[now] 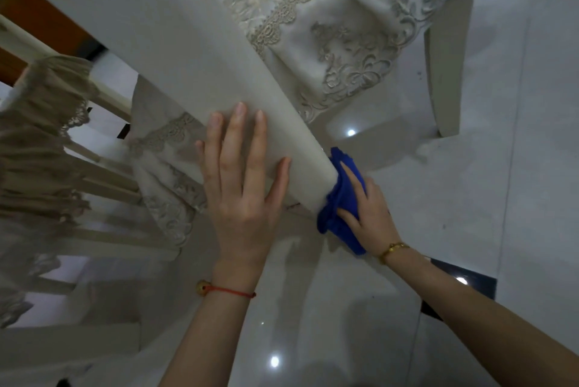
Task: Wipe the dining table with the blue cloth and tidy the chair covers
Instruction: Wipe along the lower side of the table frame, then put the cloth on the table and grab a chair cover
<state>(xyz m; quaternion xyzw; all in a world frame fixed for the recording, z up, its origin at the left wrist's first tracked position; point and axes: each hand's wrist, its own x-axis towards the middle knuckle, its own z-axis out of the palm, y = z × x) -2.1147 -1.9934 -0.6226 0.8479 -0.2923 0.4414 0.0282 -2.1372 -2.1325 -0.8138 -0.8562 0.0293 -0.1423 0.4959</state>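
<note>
Left hand (241, 192): flat, fingers straight, steadying desk (175, 51) corner.
Right hand (366, 214): grip pressing blue cloth (338, 208) against desk end, 4 o'clock of left.
Advice: keep pressure even, follow edge.

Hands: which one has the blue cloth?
The right hand, wearing a gold bracelet, presses the blue cloth against the table edge; the left hand lies flat and bare on the tabletop.

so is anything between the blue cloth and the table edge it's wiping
Nothing visible. The right hand presses the blue cloth straight against the end edge of the dining table, cloth bunched at the corner. The left hand lies flat on the tabletop beside it, clear of the cloth.
</note>
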